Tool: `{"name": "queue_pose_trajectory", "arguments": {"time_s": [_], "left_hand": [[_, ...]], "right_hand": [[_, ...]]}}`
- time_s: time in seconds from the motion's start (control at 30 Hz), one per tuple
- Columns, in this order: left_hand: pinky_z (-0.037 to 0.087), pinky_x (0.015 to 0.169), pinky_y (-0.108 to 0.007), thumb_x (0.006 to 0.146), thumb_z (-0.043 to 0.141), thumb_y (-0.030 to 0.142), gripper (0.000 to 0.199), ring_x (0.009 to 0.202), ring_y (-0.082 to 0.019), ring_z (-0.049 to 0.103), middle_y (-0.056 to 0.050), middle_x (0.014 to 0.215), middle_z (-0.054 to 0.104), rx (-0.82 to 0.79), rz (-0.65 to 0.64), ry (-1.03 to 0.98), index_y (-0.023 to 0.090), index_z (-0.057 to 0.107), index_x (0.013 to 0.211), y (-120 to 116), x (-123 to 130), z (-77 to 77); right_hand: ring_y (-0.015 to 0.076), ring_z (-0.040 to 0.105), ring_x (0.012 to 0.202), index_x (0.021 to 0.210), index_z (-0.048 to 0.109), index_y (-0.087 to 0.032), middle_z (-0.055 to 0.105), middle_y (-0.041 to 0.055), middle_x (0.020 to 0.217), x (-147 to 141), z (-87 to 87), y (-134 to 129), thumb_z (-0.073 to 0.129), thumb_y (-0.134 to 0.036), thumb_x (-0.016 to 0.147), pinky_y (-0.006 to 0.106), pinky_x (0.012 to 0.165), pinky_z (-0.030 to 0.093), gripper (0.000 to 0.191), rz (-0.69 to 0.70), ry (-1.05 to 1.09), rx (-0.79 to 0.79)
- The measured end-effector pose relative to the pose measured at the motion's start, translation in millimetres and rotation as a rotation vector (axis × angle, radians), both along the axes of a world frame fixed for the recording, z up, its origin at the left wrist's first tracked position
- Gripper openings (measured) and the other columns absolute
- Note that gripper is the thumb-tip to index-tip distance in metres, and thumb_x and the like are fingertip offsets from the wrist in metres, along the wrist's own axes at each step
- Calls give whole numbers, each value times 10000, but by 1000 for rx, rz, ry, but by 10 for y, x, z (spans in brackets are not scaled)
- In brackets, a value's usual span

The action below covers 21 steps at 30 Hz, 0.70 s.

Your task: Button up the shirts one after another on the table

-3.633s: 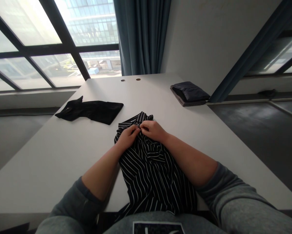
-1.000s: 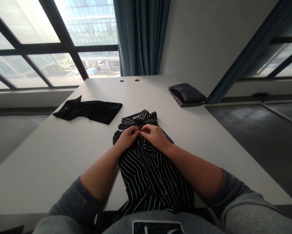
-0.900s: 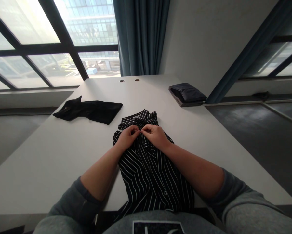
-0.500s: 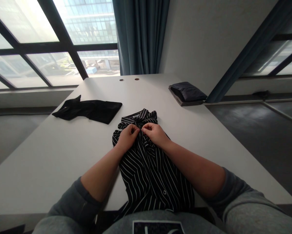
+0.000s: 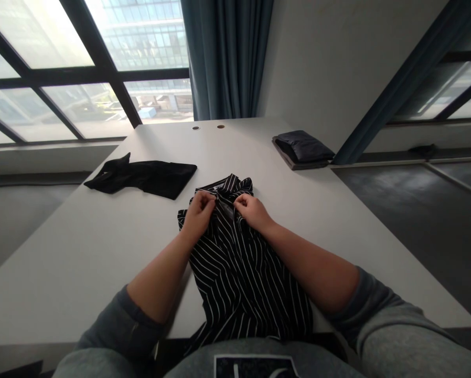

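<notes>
A black blouse with white stripes [image 5: 235, 273] lies on the white table in front of me, its collar pointing away and its lower end by my body. My left hand [image 5: 198, 211] pinches the fabric on the left of the front, just under the collar. On the other side of the opening, my right hand [image 5: 252, 210] pinches the fabric too. Between the hands the front is parted a little below the neck, and darker inner cloth shows. The fingertips are partly hidden by folds.
A black garment [image 5: 152, 177] lies loosely on the left of the white table [image 5: 113, 268]. Folded dark clothes [image 5: 303, 149] are stacked near the far right edge. Two round holes are near the far edge, with a blue curtain [image 5: 227, 60] and windows beyond.
My hands have moved apart, the left to the left and the right slightly right, each drawing fabric with it. The blouse front below the collar has opened, and its hanging tie has shifted.
</notes>
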<state>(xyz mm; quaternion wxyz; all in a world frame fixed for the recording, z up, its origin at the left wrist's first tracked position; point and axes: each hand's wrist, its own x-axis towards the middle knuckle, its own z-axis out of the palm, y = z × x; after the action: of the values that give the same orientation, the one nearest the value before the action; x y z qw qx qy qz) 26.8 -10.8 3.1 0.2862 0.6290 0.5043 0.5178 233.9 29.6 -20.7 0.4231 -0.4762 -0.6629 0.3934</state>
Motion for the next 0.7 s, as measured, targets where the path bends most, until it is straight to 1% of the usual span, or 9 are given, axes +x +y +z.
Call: {"name": "queue_pose_trajectory", "arguments": {"time_s": [0.07, 0.13, 0.23, 0.3, 0.4, 0.47, 0.53, 0.6, 0.7], "left_hand": [[528, 865, -339, 970, 503, 237, 77, 878, -187, 640, -15, 923, 673, -38, 92, 47, 236, 578, 959, 70, -106, 4], [514, 922, -386, 985, 500, 270, 153, 924, -215, 639, -29, 924, 687, -23, 86, 240, 234, 628, 911, 90, -164, 43], [452, 1066, -454, 978, 593, 359, 182, 1132, -272, 631, -65, 1125, 733, 103, -103, 503, 241, 731, 980, 9, -103, 119], [474, 1041, -433, 958, 638, 359, 213, 1121, -268, 658, -69, 1177, 743, 91, -284, 528, 243, 743, 1102, -72, -1, 135], [528, 842, -364, 942, 647, 361, 233, 874, -225, 690, -48, 992, 760, -70, -428, 466, 216, 733, 1103, -143, 129, 96], [513, 762, -339, 930, 647, 393, 230, 770, -204, 654, -26, 888, 737, -147, -376, 413, 202, 731, 1027, -145, 166, 62], [506, 767, -331, 900, 667, 414, 239, 765, -198, 638, -21, 864, 729, -190, -295, 335, 193, 727, 966, -124, 167, 43], [511, 819, -333, 859, 701, 433, 263, 829, -209, 657, -33, 903, 746, -250, -291, 195, 186, 734, 946, -99, 152, 32], [521, 860, -333, 807, 743, 487, 335, 885, -216, 680, -50, 930, 760, -414, -384, -93, 178, 748, 937, -71, 130, 8]], "right_hand": [[161, 587, 647, 857, 608, -214, 645, -5, 721, 42, 50, 39, 632, -392, 881, 302, 652, 468, 181, -38, 67, -10], [158, 564, 623, 884, 575, -228, 611, -20, 701, 66, 115, 61, 622, -448, 898, 297, 623, 459, 225, -6, 138, -16], [155, 546, 612, 906, 547, -244, 581, -34, 686, 70, 201, 61, 629, -499, 904, 294, 614, 462, 268, 60, 181, 7], [159, 556, 631, 921, 550, -247, 585, -30, 698, 67, 250, 47, 620, -489, 915, 297, 633, 474, 251, 77, 172, 39], [176, 597, 691, 924, 568, -242, 635, -5, 751, 74, 360, -29, 580, -413, 943, 317, 693, 502, 173, 8, 97, 112], [193, 639, 791, 943, 580, -236, 701, 32, 889, 73, 480, -143, 560, -339, 950, 339, 771, 519, 105, -81, 17, 229], [209, 655, 901, 970, 599, -228, 723, 62, 1022, 57, 615, -301, 559, -272, 945, 355, 845, 515, 65, -97, -95, 399], [206, 652, 904, 960, 624, -221, 722, 59, 995, 32, 719, -455, 585, -222, 929, 343, 848, 502, 50, 19, -248, 509], [170, 617, 726, 843, 643, -208, 681, 16, 777, 15, 748, -567, 646, -183, 899, 301, 730, 472, 62, 177, -451, 442]]}}
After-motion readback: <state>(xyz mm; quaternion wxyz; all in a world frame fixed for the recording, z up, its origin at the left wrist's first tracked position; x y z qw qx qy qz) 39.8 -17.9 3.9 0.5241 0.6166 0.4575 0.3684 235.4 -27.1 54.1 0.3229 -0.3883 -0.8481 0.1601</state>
